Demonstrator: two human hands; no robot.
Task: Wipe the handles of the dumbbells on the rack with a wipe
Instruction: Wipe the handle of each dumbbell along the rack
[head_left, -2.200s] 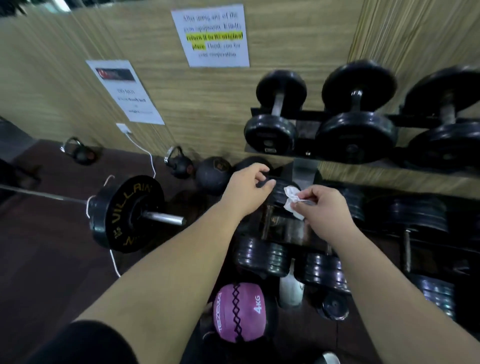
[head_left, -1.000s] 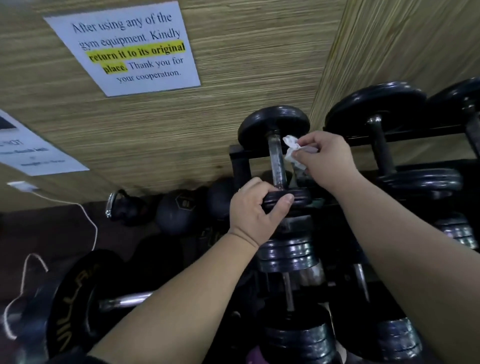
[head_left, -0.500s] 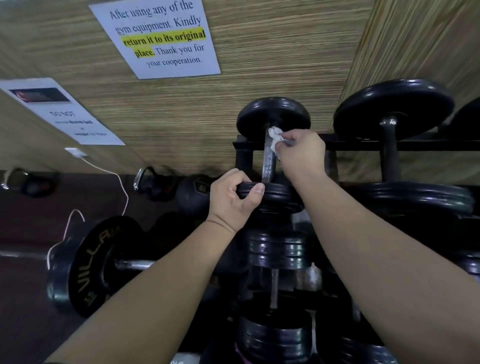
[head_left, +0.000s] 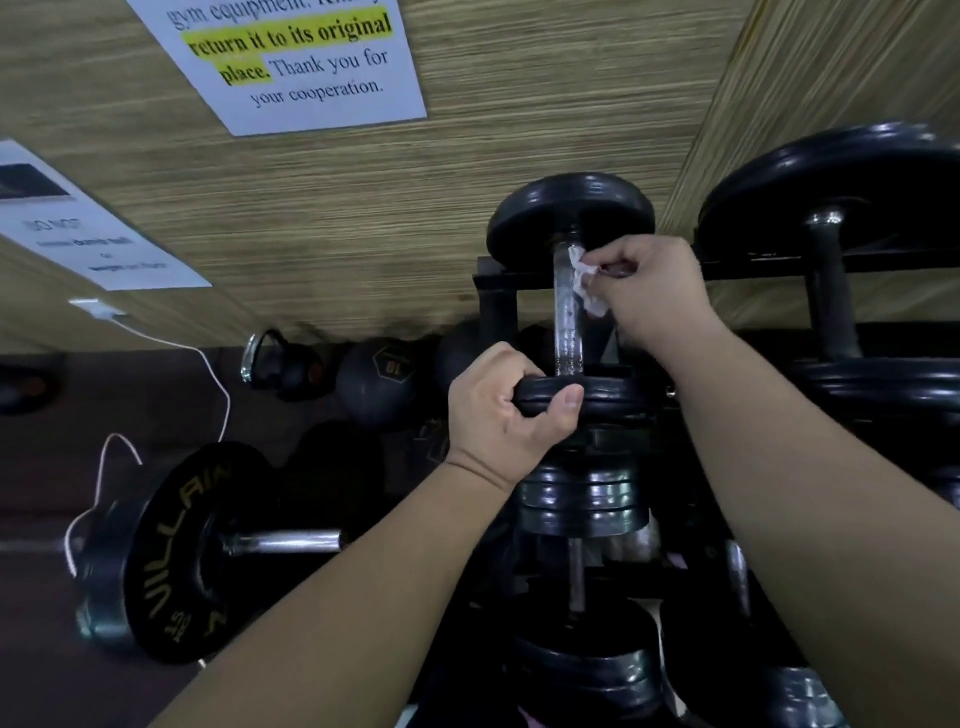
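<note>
- Crumpled white wipe (head_left: 584, 283) is pressing against the chrome dumbbell handle (head_left: 566, 317) at the black rack's (head_left: 493, 306) top-left corner.
- Right hand (head_left: 652, 291) is pinching the wipe; left hand (head_left: 506, 410) is gripping the near black plate (head_left: 608, 397).
- Risk: the loosely pinched wipe slipping off, leaving the handle's underside unwiped.

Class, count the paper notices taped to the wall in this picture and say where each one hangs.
2. One notice with yellow highlighting hangs top centre, cut off by the frame's upper edge. A second notice hangs lower, at the left edge. Others may lie outside the view.
</note>
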